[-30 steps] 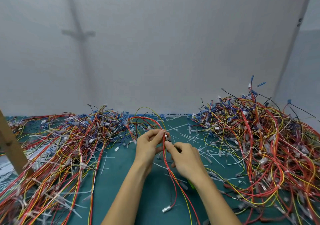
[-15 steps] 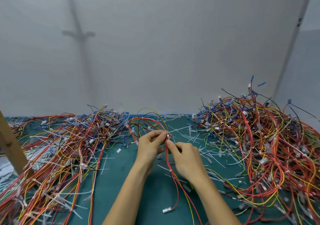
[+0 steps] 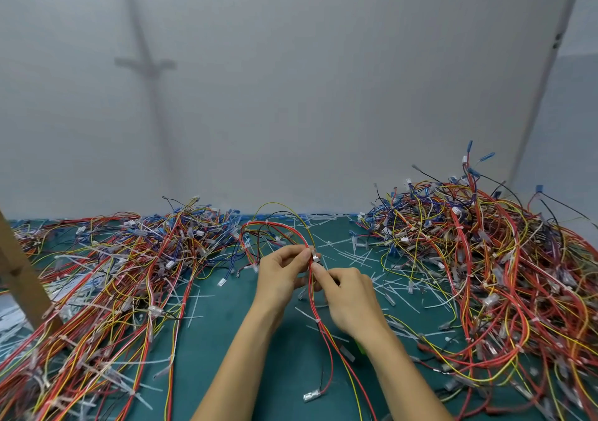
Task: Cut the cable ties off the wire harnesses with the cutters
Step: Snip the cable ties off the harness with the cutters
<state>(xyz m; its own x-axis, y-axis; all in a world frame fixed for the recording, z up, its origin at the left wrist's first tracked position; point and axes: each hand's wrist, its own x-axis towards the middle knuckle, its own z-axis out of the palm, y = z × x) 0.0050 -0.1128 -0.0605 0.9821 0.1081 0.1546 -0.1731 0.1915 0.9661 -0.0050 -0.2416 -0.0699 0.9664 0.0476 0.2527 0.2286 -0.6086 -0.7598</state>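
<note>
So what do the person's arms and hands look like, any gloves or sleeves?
The left hand and right hand are both bare: no gloves, and no rings or watch that I can see. The forearms are bare too, with no sleeves in view down to the picture's bottom edge.

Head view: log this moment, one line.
left hand: pinches harness | right hand: pinches harness | tie: uncut
</note>
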